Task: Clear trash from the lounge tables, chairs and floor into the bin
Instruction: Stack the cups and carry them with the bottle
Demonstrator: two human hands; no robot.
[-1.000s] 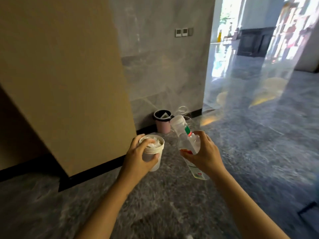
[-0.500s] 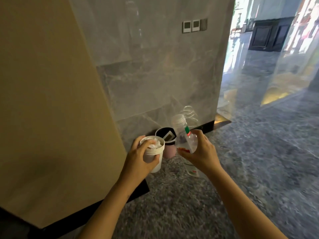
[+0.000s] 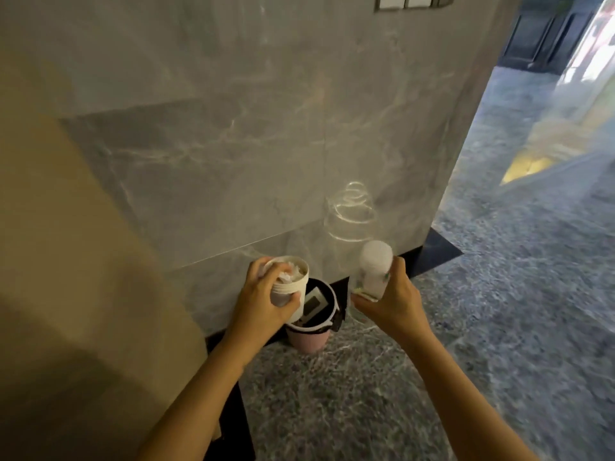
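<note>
Grey marble slabs, veined in white, face the wall [image 3: 266, 128] ahead and fill most of the view. A beige panel [image 3: 66, 227] stands to its left and comes nearer. A row of switch plates [image 3: 409, 0] sits at the top edge of the marble. A black skirting [image 3: 432, 254] runs along the foot of the wall to its right corner. The floor [image 3: 499, 344] is polished, speckled grey stone, which carries on past that corner into a far room with a dark cabinet [image 3: 539, 34] and a yellow patch of light [image 3: 525, 166]. Rings of bright light [image 3: 352, 207] play on the marble low down, right of centre.

A small pink bin [image 3: 307, 339] with a black liner stands on the floor against the wall. A flat dark and white item [image 3: 314, 302] lies inside it, too blurred to name.

The left hand [image 3: 259, 304] grasps a white paper cup [image 3: 285, 288] stuffed with crumpled tissue, fingers and thumb wrapped round its side. The cup is held upright over the left part of the bin's mouth. The right hand [image 3: 396, 304] grips a clear plastic bottle [image 3: 374, 271], its white cap end pointing up towards the camera. The bottle is held just right of the bin and above it.
</note>
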